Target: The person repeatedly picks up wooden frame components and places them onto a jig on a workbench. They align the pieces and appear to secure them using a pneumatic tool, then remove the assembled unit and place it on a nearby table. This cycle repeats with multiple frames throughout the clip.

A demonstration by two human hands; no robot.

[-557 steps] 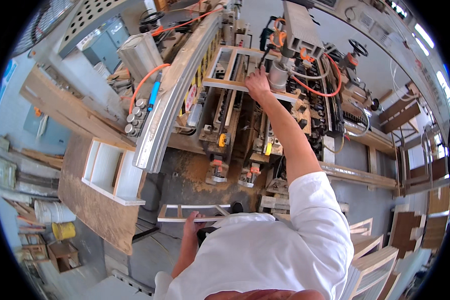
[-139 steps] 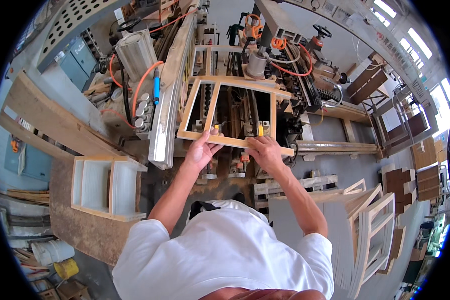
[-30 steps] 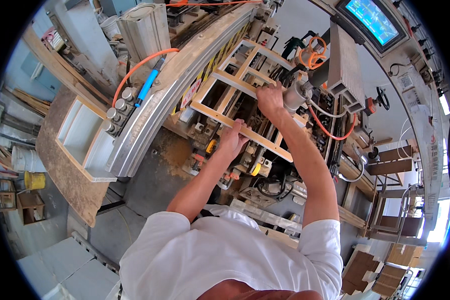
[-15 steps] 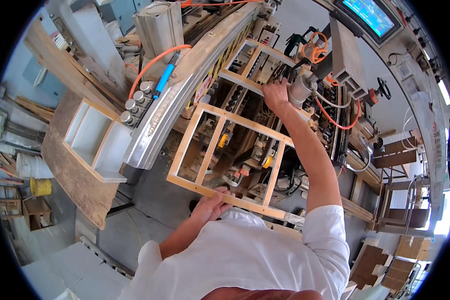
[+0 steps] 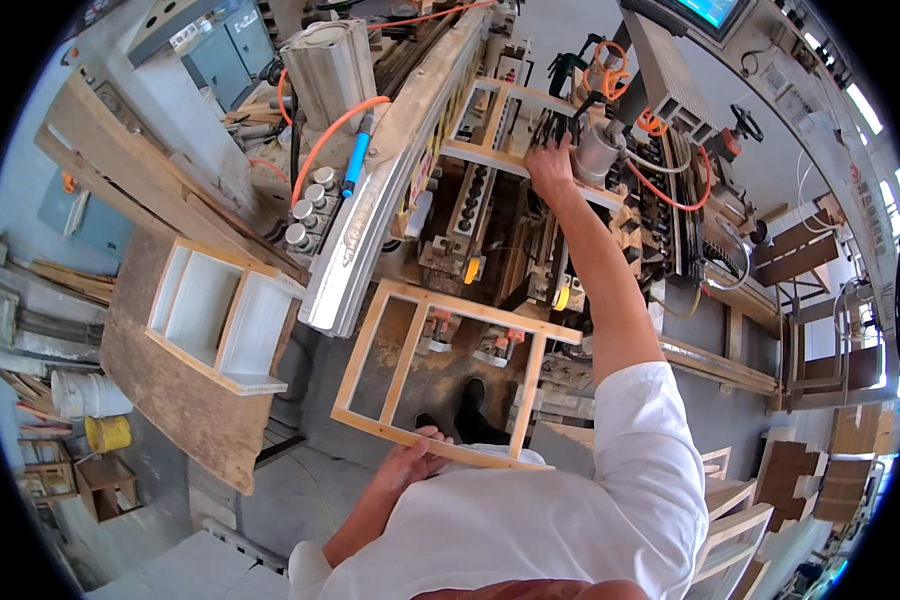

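My left hand grips the near rail of a light wooden frame, fingers wrapped around the edge beside my shirt. That frame has crossbars, and the floor and my shoes show through its openings. Farther off, a second wooden frame lies across the machine's rails. My right arm is stretched out, and its hand closes on the near rail of this far frame, beside a metal cylinder. My right fingertips are partly hidden.
At left, a white-panelled wooden box frame rests on a brown board. A metal-edged machine beam carries a blue tool and orange hose. Machine rails run between the frames. More wooden frames stand at lower right.
The near frame has come down toward my body, away from the machine, with my left hand still on it. My right hand stays at the far frame. The whole view has shifted somewhat.
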